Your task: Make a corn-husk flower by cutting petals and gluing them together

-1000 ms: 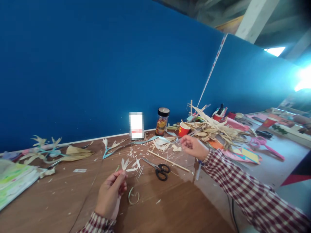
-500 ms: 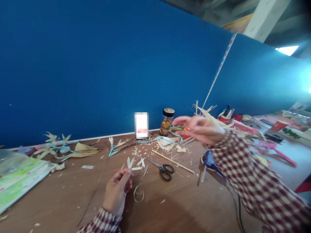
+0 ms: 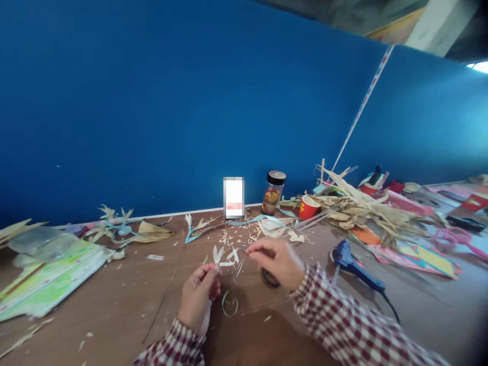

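Between the thumb and fingers of my left hand (image 3: 199, 295), a small pale petal-shaped piece (image 3: 217, 254), like cut corn husk, is pinched upright. To its right my right hand (image 3: 280, 262) hovers low, thumb and fingertips brought together. Under that hand lie the scissors (image 3: 270, 278); a black handle loop shows below the palm and the blade tip beyond the fingertips. Whether the fingers grip the blades or something small, I cannot make out. White cut scraps (image 3: 233, 255) lie between the hands, and a curled pale green strip (image 3: 230, 304) lies nearer me.
At the wall stand a black-lidded jar (image 3: 273, 194) and a blurred white object (image 3: 234, 198). A red paper cup (image 3: 308, 207) and dried husks (image 3: 354, 203) are at right, behind a blue glue gun (image 3: 356, 267). Blue-stemmed husk flowers (image 3: 122, 229) and green-white packaging (image 3: 57, 279) lie left.
My right hand has come down and left from beside the jar to over the scissors, its fingers closing together. My left hand keeps its pinch on the petal piece. The view has turned slightly left.
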Tool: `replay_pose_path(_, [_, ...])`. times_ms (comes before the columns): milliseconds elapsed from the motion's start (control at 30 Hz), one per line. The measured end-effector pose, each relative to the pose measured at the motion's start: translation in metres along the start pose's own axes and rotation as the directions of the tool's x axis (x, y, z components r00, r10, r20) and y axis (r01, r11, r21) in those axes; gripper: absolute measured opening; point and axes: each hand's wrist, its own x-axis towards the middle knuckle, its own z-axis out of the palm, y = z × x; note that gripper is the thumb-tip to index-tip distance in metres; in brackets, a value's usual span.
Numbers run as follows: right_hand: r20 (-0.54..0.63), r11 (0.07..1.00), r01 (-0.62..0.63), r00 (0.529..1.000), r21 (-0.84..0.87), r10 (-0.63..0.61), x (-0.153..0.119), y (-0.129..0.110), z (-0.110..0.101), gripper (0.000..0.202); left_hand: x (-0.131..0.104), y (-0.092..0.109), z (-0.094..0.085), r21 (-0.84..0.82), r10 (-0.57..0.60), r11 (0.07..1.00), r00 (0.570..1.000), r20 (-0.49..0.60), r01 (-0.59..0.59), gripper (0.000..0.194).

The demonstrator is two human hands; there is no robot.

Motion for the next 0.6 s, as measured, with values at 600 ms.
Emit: replay_pose_path(600, [-0.068,0.978,-0.106,0.991,0.178,0.119,-0.008,0.012,0.071,0.007,-0.006,-0.001,0.005,-0.011,-0.061,0.998,0.998,-0.01,0.061,0.025])
